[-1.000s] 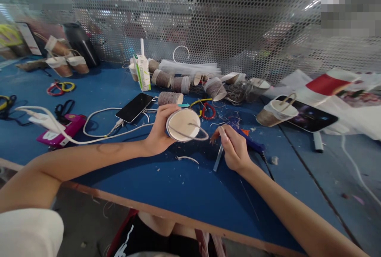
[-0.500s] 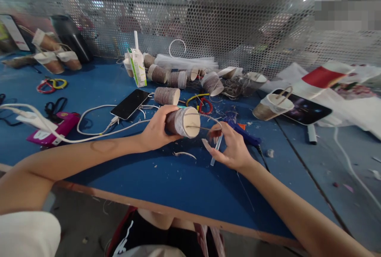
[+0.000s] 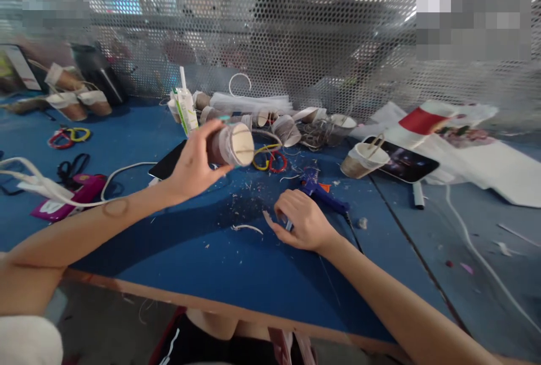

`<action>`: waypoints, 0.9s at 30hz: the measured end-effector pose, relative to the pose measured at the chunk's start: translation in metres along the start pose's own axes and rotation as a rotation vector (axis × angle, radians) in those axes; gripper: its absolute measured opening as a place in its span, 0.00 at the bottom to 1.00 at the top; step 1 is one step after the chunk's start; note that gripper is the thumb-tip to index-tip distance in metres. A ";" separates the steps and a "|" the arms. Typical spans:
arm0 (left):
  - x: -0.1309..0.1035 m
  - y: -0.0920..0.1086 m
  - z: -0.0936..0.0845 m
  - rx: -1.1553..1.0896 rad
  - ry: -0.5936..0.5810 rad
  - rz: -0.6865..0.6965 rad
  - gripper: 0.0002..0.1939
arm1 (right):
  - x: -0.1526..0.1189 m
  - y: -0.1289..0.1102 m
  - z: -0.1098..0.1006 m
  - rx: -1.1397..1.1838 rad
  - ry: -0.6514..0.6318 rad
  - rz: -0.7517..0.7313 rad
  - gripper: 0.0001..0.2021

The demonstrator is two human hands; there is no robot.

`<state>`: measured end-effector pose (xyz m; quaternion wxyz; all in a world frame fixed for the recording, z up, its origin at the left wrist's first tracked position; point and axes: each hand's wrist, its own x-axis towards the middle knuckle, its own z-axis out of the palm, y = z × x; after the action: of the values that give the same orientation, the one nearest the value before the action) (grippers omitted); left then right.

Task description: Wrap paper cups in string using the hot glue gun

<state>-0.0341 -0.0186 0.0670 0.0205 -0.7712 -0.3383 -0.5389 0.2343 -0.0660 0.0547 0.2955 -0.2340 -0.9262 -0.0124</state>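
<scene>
My left hand (image 3: 195, 165) is wrapped round a brown cup (image 3: 231, 145) with a white band at its rim, tilted on its side above the table. A thin cord loop hangs from the cup's right end. My right hand (image 3: 301, 219) is low over the blue table, fingers curled around a clear stick (image 3: 288, 226), mostly hidden by the hand. A blue glue gun (image 3: 323, 191) lies just beyond my right hand. Scissors with red and yellow handles (image 3: 278, 161) rest between the cup and the glue gun.
Several string-wound cups (image 3: 287, 130) and a drink carton (image 3: 185, 110) stand along the mesh panel (image 3: 291, 44). At right are a handled cup (image 3: 359, 160) and a tablet (image 3: 409, 159); at left, a phone (image 3: 167, 163), a magenta device (image 3: 80, 196) and cables.
My left hand has lifted the cup up and to the left, away from my right hand. The right hand has let go of the cord loop, and its fingers have curled further over the stick.
</scene>
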 end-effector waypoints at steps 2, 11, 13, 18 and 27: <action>0.017 -0.009 -0.007 -0.008 0.057 -0.055 0.45 | -0.001 -0.002 0.000 0.012 0.008 -0.011 0.10; 0.095 -0.087 0.014 -0.178 -0.307 -0.282 0.38 | -0.003 0.000 0.002 0.027 -0.004 0.004 0.11; 0.102 -0.101 0.022 -0.177 -0.403 -0.291 0.38 | -0.003 0.001 0.001 0.028 -0.007 0.021 0.11; 0.099 -0.119 0.039 -0.111 -0.532 -0.362 0.35 | -0.004 0.004 0.002 0.009 -0.013 0.027 0.12; 0.078 -0.121 0.054 0.038 -0.531 -0.291 0.39 | -0.006 0.005 0.010 0.020 -0.036 0.040 0.13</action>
<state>-0.0408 0.1348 0.0705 -0.1317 -0.8279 -0.4490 -0.3093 0.2353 -0.0623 0.0429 0.2814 -0.2496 -0.9265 0.0071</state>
